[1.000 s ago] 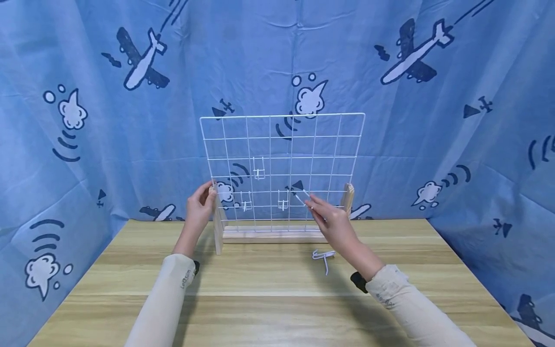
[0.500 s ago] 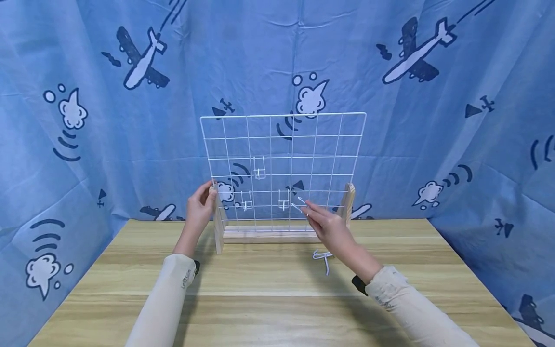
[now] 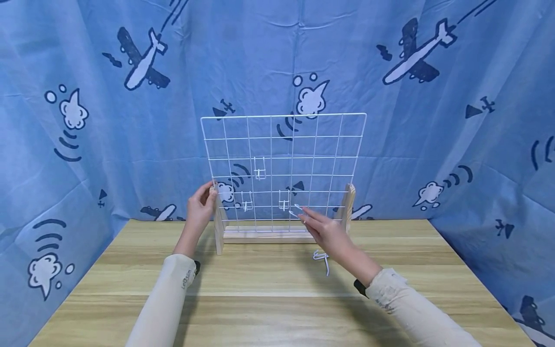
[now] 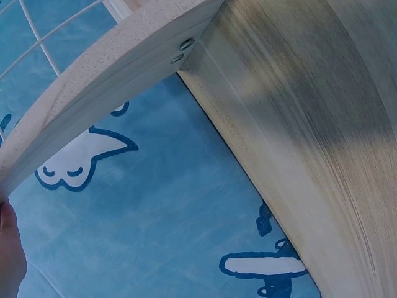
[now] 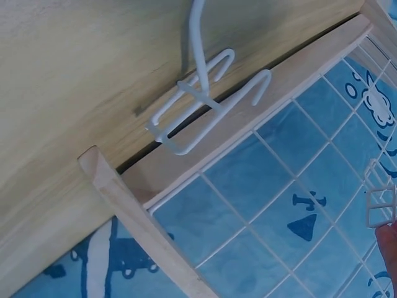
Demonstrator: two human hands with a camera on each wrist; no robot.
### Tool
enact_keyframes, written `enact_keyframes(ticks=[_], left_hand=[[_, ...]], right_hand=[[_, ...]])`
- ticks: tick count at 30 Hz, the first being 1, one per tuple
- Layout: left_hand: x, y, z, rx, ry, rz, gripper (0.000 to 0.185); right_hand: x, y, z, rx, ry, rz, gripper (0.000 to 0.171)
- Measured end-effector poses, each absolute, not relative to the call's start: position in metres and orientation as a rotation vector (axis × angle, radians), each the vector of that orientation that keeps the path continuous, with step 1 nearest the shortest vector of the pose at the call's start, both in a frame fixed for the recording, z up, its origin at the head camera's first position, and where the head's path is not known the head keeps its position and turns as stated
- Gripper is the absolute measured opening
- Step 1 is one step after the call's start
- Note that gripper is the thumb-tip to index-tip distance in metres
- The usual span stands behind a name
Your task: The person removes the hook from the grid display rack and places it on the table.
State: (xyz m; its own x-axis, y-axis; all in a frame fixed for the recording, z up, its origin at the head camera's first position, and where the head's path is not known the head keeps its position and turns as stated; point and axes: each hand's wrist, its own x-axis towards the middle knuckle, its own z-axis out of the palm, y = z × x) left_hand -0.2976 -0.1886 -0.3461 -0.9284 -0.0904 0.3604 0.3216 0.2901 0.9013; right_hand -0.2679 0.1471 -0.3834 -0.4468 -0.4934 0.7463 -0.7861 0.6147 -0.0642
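Note:
A white wire grid panel (image 3: 303, 137) stands upright in a wooden stand (image 3: 218, 226). My left hand (image 3: 200, 207) grips the top of the stand's left upright; in the left wrist view only part of that hand (image 4: 11, 261) shows at the edge. Between thumb and fingers my right hand (image 3: 329, 232) pinches a white wire hook (image 3: 293, 214), its two prongs pointing left at the lower middle of the grid. Whether the prongs touch the wires, I cannot tell. Close by, another white hook (image 3: 284, 205) hangs on the grid. Two more hang further left, an upper hook (image 3: 259, 174) and a lower hook (image 3: 247, 206).
A loose white hook (image 3: 321, 257) lies on the wooden table (image 3: 269, 299) below my right hand, large in the right wrist view. Behind the table hangs a blue curtain (image 3: 243, 58) printed with planes and clouds. The stand's right upright (image 3: 349, 205) is beside my right hand.
My right hand has moved left and down with its hook, bringing the prongs close to the lower middle hook. The left hand stays on the upright.

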Motion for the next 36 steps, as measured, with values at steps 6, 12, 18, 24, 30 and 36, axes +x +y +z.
enact_keyframes(ticks=[6,12,18,24,30,36], left_hand=[[-0.288,-0.184,-0.338,-0.207,-2.229,-1.644,0.040],[-0.287,-0.184,-0.338,-0.220,-2.225,-1.632,0.040],[-0.287,-0.185,-0.338,-0.231,-2.235,-1.611,0.040],[-0.287,-0.185,-0.339,-0.234,-2.227,-1.633,0.040],[-0.288,-0.186,-0.341,-0.237,-2.214,-1.650,0.040],[-0.286,-0.185,-0.339,-0.232,-2.216,-1.642,0.040]], right_hand=[[-0.267,0.147,-0.387,1.044,-2.130,0.484,0.035],[-0.267,0.147,-0.390,1.092,-2.131,0.451,0.033],[-0.266,0.149,-0.394,1.129,-2.162,0.459,0.033],[-0.263,0.149,-0.397,1.148,-2.192,0.424,0.035],[-0.261,0.149,-0.402,1.151,-2.251,0.367,0.036],[-0.259,0.148,-0.402,1.155,-2.289,0.365,0.034]])
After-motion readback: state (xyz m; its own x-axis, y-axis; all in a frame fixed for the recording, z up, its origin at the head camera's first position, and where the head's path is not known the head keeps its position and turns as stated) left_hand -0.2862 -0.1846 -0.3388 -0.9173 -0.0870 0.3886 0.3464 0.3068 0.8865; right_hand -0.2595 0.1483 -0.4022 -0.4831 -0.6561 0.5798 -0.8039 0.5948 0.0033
